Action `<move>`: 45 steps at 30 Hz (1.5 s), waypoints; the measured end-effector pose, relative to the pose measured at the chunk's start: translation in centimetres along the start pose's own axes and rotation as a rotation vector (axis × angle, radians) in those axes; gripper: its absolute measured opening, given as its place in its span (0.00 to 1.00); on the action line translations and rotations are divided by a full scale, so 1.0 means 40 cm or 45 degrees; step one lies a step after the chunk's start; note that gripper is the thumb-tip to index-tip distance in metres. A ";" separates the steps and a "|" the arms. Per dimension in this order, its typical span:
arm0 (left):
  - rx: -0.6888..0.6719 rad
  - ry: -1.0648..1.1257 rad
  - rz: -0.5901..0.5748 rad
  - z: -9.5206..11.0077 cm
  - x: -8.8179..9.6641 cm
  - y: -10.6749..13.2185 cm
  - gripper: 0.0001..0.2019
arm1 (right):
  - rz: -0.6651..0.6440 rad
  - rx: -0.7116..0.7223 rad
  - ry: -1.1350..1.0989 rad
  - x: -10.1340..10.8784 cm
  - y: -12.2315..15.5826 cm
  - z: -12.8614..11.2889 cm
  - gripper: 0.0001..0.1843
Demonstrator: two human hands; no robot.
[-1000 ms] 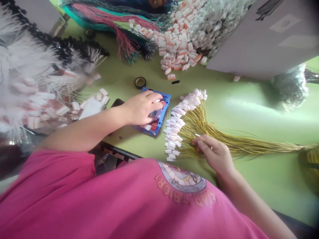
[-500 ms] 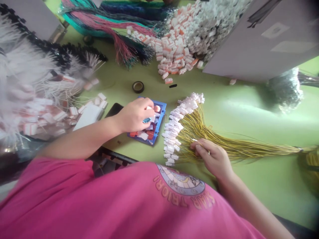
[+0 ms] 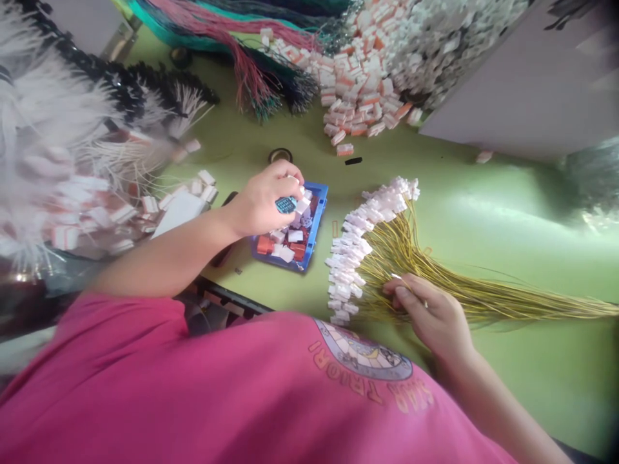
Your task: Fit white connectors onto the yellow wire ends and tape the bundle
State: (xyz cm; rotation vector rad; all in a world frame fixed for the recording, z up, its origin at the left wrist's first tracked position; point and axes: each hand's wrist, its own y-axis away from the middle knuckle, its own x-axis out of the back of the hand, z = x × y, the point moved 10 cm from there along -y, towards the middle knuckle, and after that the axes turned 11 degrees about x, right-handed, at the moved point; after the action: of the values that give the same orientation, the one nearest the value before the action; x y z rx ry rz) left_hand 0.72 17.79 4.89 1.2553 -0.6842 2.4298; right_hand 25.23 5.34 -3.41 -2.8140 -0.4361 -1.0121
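Fingers curled on white pieces (image 3: pixel 304 203), our left hand (image 3: pixel 261 203) covers the blue tray's (image 3: pixel 316 225) far-left corner; our right hand (image 3: pixel 435 312) pinches a white-tipped wire (image 3: pixel 396 277); counter (image 3: pixel 309 293) separates tray from yellow bundle (image 3: pixel 454 277).

A shallow blue plastic tray (image 3: pixel 314 225) of small white and red plastic pieces (image 3: pixel 296 251) lies by the tabletop's (image 3: pixel 532 361) near edge; beside it fan thin yellow wires (image 3: pixel 449 277) ending in white plastic connectors (image 3: pixel 351 251).

Tape (image 3: pixel 289 154) behind the tray (image 3: pixel 316 222); wires (image 3: pixel 454 280) to its right.
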 end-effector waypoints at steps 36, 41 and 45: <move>-0.464 -0.078 -0.400 0.133 -0.011 0.046 0.15 | -0.029 0.041 0.049 0.000 -0.005 -0.013 0.15; -0.509 -0.339 -0.618 0.145 -0.118 0.102 0.15 | -0.021 0.046 0.044 0.000 -0.005 -0.015 0.15; -0.449 -0.377 -0.558 0.123 -0.127 0.099 0.09 | -0.029 0.048 0.045 -0.003 -0.002 -0.015 0.15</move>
State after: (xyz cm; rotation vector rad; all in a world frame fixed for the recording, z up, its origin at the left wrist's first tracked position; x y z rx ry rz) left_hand 4.95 11.47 2.08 1.4452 -0.7764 1.7080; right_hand 24.76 5.29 -3.00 -2.7599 -0.4794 -1.0456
